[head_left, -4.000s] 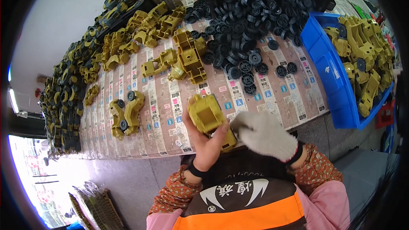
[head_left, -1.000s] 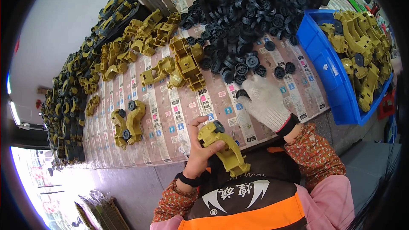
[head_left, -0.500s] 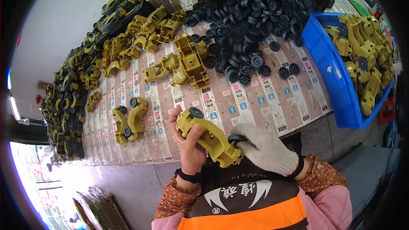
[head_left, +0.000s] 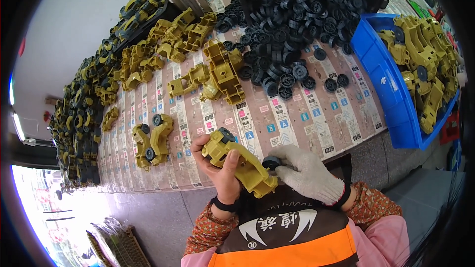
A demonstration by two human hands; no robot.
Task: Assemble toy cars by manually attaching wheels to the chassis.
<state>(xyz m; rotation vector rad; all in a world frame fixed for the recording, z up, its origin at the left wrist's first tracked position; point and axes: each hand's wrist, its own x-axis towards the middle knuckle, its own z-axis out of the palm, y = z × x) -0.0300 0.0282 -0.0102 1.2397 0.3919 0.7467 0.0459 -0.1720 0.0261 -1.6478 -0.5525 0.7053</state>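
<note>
My bare left hand (head_left: pixel 228 180) is closed around an olive-yellow plastic toy car body (head_left: pixel 249 174), held tilted above the table's front edge. A black wheel (head_left: pixel 226 135) sits on the body's far end. In my right hand (head_left: pixel 311 174), which wears a pale knitted glove, a loose black toy wheel (head_left: pixel 271 162) is pinched between the fingertips. That wheel is right beside the body's near end; whether the two touch I cannot tell. To the left on the table lie two yellow bodies (head_left: pixel 161 136) with black wheels on them.
Yellow bodies (head_left: pixel 225 71) lie loose mid-table. Behind them, a big heap of black wheels (head_left: pixel 282 44) spills from a dark container. A blue bin (head_left: pixel 388 89) full of yellow bodies stands at the right. Wheeled bodies (head_left: pixel 76 123) are piled along the left edge.
My left hand has turned the toy car body slightly and shifted its near end left. The wheel in my right hand has moved a little left and shows more of its face.
</note>
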